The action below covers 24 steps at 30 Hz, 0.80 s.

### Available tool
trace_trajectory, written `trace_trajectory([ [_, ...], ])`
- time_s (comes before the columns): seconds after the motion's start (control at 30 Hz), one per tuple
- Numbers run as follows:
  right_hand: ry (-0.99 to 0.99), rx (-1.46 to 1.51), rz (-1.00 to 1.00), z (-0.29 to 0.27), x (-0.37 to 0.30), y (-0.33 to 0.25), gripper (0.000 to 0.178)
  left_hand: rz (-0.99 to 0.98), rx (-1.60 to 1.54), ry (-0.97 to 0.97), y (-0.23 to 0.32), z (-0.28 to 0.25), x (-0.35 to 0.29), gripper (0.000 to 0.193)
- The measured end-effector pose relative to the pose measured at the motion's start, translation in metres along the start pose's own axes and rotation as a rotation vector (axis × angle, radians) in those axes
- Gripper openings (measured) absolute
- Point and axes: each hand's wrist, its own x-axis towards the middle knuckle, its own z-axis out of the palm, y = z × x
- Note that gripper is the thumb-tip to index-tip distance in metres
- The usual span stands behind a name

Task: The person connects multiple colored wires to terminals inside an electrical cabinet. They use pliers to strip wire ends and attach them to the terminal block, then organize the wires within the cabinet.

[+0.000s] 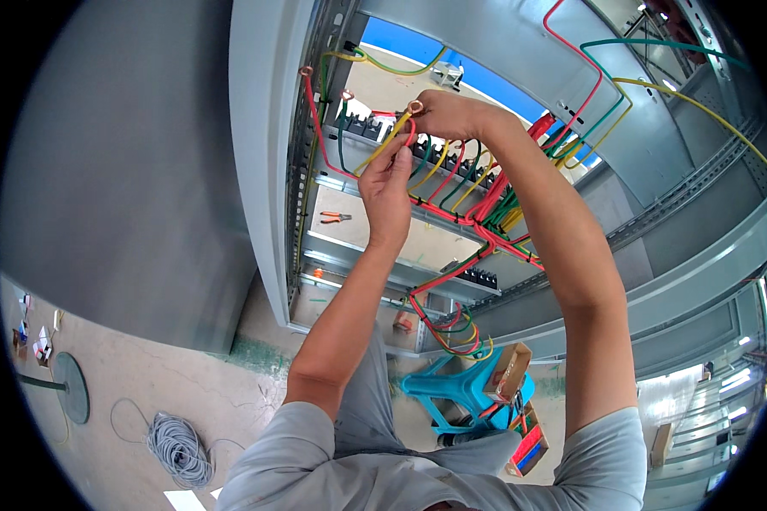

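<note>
At the far part of an open metal cabinet, my hands meet over a yellow wire that ends in a copper ring lug. My left hand is closed, thumb and fingers pinching the wire below the lug. Just beside the lug, my right hand has its fingers curled together; what lies inside them is hidden. A short curved red piece shows between the two hands. To the left stand a red wire and a dark green wire, each tipped with a lug. Black terminal blocks sit behind.
Bundled red, green and yellow wires cross the cabinet frame. Orange-handled pliers lie beyond a crossbar. Below are a blue stool, a cardboard box and a grey cable coil on the floor. A large grey panel stands left.
</note>
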Motion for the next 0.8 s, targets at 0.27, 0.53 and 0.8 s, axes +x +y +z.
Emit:
trace_trajectory([
  [0.27,-0.178,0.094,0.022,-0.008,0.000,0.004,0.039,0.032,0.026,-0.085,0.002,0.001,0.002,0.031],
  [0.53,0.149,0.238,-0.029,0.000,-0.025,-0.001,0.049,0.294,0.457,-0.093,0.011,-0.013,-0.023,0.040],
  [0.8,0.402,0.655,-0.398,0.020,-0.101,-0.064,0.044,0.316,0.579,0.073,0.029,-0.060,-0.049,0.040],
])
